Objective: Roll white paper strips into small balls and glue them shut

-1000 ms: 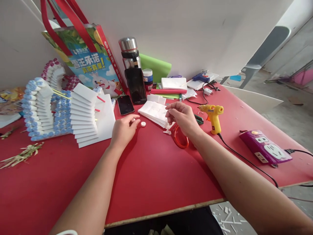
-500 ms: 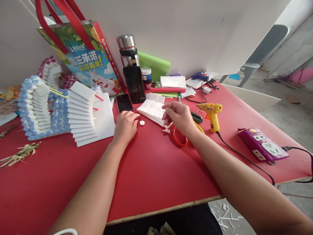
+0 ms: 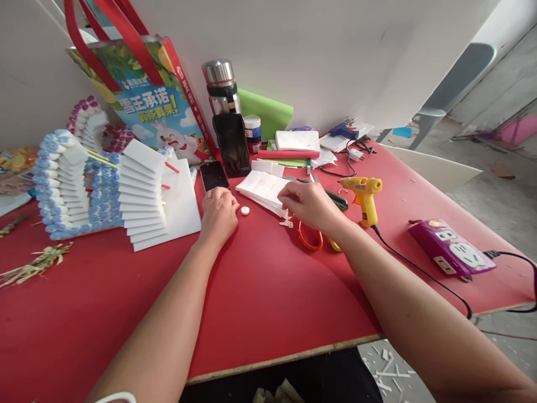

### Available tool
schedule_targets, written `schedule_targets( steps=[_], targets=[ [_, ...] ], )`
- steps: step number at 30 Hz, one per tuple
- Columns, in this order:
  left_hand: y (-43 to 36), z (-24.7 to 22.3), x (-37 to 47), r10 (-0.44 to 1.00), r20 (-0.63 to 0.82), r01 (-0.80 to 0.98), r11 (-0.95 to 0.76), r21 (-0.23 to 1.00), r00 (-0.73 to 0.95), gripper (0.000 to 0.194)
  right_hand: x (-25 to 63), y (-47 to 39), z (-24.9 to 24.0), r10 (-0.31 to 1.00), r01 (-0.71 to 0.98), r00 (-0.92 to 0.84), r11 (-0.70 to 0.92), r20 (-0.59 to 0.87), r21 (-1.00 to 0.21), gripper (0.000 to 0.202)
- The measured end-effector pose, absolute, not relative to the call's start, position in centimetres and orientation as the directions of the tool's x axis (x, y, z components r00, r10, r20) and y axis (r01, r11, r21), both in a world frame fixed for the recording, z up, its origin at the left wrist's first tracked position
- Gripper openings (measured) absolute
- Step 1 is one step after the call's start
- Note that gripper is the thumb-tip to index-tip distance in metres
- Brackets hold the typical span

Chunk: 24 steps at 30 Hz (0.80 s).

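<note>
My left hand (image 3: pixel 220 217) rests on the red table, its fingers lying loosely bent at the near end of a black phone (image 3: pixel 213 176). Nothing shows in it. Just right of its fingertips lies a small round white piece (image 3: pixel 245 210). My right hand (image 3: pixel 309 205) is closed with fingers pinched together at the right edge of a stack of white paper sheets (image 3: pixel 260 189); what the fingertips hold is hidden. Below it are a crumpled white scrap (image 3: pixel 287 222) and scissors with a red-orange handle loop (image 3: pixel 310 237), partly covered by the hand.
A yellow glue gun (image 3: pixel 366 198) stands right of my right hand, its cord running past a purple power strip (image 3: pixel 452 247). Fanned white pieces (image 3: pixel 142 196) and a blue-and-white folded model (image 3: pixel 62 184) stand left. A steel flask (image 3: pixel 218 84) and printed bag (image 3: pixel 142 95) are behind.
My right hand has turned and lowered slightly, its fingers now curled further down by the paper. The left hand's fingers have drawn in a little. The view has shifted slightly.
</note>
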<state>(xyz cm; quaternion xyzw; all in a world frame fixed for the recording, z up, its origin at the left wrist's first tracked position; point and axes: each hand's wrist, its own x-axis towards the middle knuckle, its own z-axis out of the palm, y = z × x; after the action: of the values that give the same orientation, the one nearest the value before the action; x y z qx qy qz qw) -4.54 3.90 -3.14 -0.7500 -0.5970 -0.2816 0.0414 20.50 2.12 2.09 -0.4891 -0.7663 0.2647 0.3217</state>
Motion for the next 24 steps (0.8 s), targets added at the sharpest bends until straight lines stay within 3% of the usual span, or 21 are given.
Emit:
schedule_targets(
  steps=[3, 6, 9, 15, 18, 24],
  targets=[
    [3.3, -2.3, -4.0, 0.793, 0.6, 0.874, -0.36, 0.327, 0.102, 0.012, 21.3, 1.8, 3.4, 0.887, 0.719, -0.431, 0.45, 0.168, -0.53, 0.009],
    [2.0, -1.0, -2.8, 0.767, 0.623, 0.796, -0.468, 0.384, 0.151, 0.012, 21.7, 1.5, 4.3, 0.879, 0.775, -0.476, 0.435, 0.028, -0.459, 0.007],
    [0.7, -0.3, -1.2, 0.844, 0.476, 0.691, -0.499, 0.523, 0.248, 0.013, 21.3, 1.2, 4.4, 0.872, 0.835, -0.483, 0.432, -0.077, -0.342, 0.012],
    [-0.6, -0.7, 1.0, 0.839, 0.293, 0.564, -0.529, 0.634, 0.458, 0.013, 19.5, 0.4, 4.4, 0.84, 0.857, -0.513, 0.489, -0.178, -0.16, 0.027],
    [-0.9, -0.7, 1.0, 0.818, 0.252, 0.495, -0.526, 0.692, 0.517, 0.015, 19.7, 0.3, 4.8, 0.818, 0.838, -0.542, 0.51, -0.193, -0.193, 0.021],
    [-1.0, -0.2, 0.7, 0.858, 0.22, 0.425, -0.434, 0.794, 0.465, 0.022, 21.0, 1.1, 4.4, 0.845, 0.764, -0.527, 0.427, -0.088, -0.483, 0.014]
  ],
)
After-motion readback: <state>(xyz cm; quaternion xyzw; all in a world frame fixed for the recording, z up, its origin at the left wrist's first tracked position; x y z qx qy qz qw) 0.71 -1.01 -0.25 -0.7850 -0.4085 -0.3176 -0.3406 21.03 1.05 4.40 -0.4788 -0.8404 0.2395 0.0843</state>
